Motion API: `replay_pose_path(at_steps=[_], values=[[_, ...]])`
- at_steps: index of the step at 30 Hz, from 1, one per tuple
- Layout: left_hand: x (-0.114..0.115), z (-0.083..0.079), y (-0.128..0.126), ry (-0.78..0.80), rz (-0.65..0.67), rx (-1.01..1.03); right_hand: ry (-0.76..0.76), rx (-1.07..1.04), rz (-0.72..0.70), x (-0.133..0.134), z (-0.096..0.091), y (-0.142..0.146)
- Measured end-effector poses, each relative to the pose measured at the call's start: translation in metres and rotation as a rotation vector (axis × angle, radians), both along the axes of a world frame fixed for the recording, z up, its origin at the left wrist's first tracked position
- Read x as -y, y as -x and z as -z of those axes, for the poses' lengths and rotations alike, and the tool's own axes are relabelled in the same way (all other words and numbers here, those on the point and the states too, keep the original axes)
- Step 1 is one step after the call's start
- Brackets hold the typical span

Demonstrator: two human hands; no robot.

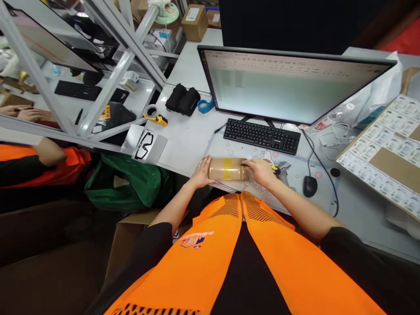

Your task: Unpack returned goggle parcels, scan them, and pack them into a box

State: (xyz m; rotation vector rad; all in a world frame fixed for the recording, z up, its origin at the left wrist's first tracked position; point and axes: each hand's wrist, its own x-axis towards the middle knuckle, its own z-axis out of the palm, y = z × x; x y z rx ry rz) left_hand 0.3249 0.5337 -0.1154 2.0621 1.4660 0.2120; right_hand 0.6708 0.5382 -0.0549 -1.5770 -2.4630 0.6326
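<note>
A small brown cardboard box, with a yellow band of tape across its middle and glossy clear tape over it, lies at the desk's front edge. My left hand grips its left end, fingers over the far corner and thumb along the near side. At the right end, my right hand is closed with its fingertips against the box. From behind that hand sticks the end of a yellow-and-black tool, which looks like a utility knife; its front part is hidden by the fingers.
Beyond the box stand a keyboard and a monitor. A mouse and a sheet of labels are to the right. Leftward lie a white box, a yellow tool, black pouches and a green bag.
</note>
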Motion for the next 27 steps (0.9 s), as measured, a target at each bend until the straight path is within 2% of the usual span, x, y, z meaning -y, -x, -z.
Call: replay_pose_path(at_steps=[2,5,8,12,18,21,24,27], values=[[-0.001,0.007,0.011,0.036,-0.023,0.076,0.009,0.059,-0.200,-0.014,-0.016,0.040],[-0.003,0.014,0.014,0.047,-0.058,0.166,0.012,0.158,-0.420,-0.025,-0.027,0.104],[-0.005,0.016,0.012,0.030,-0.062,0.213,0.008,0.231,-0.492,-0.029,-0.026,0.150],[-0.005,0.017,0.009,0.020,-0.054,0.227,0.021,0.291,-0.483,-0.031,-0.022,0.173],[-0.005,0.018,0.006,-0.002,-0.074,0.233,0.015,0.354,-0.437,-0.026,-0.020,0.174],[-0.006,0.016,0.006,0.017,-0.072,0.215,0.016,0.387,-0.440,-0.023,-0.020,0.164],[-0.005,0.013,0.007,0.018,-0.066,0.210,0.020,0.398,-0.412,-0.022,-0.018,0.127],[-0.005,0.008,0.009,0.011,-0.039,0.183,0.047,0.386,-0.277,-0.018,-0.008,0.054]])
